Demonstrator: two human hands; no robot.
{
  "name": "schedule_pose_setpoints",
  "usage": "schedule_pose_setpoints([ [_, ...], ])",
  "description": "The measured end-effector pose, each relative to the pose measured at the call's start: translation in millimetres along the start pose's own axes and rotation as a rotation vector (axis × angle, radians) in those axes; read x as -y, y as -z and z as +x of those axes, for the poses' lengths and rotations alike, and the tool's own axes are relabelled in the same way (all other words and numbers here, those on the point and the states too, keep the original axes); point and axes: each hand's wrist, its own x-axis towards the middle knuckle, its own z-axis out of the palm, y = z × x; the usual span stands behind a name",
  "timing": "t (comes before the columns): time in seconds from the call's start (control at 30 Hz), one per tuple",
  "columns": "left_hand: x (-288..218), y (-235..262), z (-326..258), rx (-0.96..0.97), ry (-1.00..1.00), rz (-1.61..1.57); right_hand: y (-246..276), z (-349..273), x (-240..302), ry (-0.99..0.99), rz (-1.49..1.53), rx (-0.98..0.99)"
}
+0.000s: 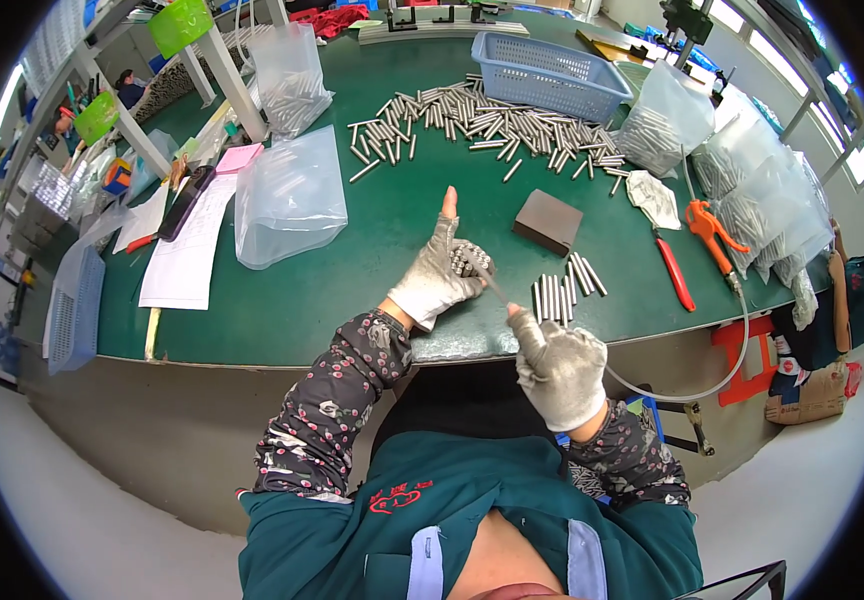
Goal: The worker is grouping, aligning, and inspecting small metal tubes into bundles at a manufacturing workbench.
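Glasses (778,575) sit nearest; left hand (438,275), thumb outstretched, clasps pins (466,260); right hand (562,372) grips a thin strip (495,288).

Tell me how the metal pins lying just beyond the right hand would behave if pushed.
The metal pins look cylindrical, so they would probably roll sideways. Their metallic sheen suggests stiffness; their smooth sides may feel slippery.
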Motion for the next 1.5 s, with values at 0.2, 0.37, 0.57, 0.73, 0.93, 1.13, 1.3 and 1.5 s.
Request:
schedule_pose_setpoints([
  [0.2,-2.5,-0.2,1.4,-0.025,0.006,0.092,-10.8,3.4,-2.8,0.126,-0.108,0.090],
  [0.37,-1.4,-1.5,0.2,-0.009,-0.016,0.069,4.0,-4.8,-23.1,0.176,-0.060,0.135],
  [0.57,-0.4,-1.5,1.8,-0.008,0.061,-0.052,14.4,-6.1,-25.9,0.161,-0.089,0.069],
  [0.73,-0.2,-0.8,-0.1,0.016,0.017,0.024,-0.9,1.1,-22.2,0.213,-0.065,0.129],
  [0.93,-3.3,-0.7,-0.3,0.004,0.053,0.011,20.5,-6.7,-42.6,0.216,-0.062,0.122],
  [1.13,-2.2,-1.3,0.7,0.007,0.038,0.006,4.4,-0.2,-34.8,0.244,-0.019,0.123],
  [1.3,-4.3,0.5,-0.9,0.021,0.103,-0.058,5.3,3.6,-47.0,0.202,-0.034,0.046],
  [1.5,-5.1,-0.5,-1.3,0.015,0.107,-0.087,22.9,13.0,-40.5,0.208,0.010,0.193],
])
